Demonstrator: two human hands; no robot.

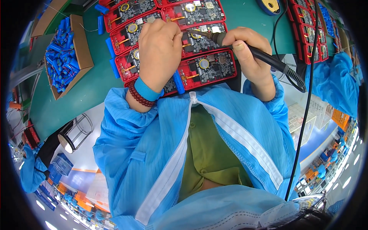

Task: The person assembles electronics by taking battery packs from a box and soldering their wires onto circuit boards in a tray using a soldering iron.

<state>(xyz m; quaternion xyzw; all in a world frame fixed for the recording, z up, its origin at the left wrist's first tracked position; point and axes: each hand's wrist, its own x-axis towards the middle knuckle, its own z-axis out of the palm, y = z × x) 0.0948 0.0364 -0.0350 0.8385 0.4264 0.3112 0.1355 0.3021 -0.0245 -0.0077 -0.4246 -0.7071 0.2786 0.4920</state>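
My right hand (pixel 253 61) grips a soldering iron (pixel 268 59) by its black handle. Its tip points left, over a circuit board (pixel 207 43) in a red case. Close to that tip, my left hand (pixel 161 50) is closed with fingers bent in a pinch; whatever they hold is hidden behind the hand. A blue wristband (pixel 146 90) and dark red beads circle the left wrist. Nearer to me lies another red case (pixel 234 69), its board bearing a round yellow-rimmed cell (pixel 204 63). Blue cylindrical batteries (pixel 178 82) lie against the cases.
On the green table (pixel 96 82), a cardboard box (pixel 85 50) at left holds many blue batteries. At top right sits a yellow sponge (pixel 270 5) in a dark holder. More red cases (pixel 306 28) stand far right. A black cable (pixel 309 99) hangs down the right side.
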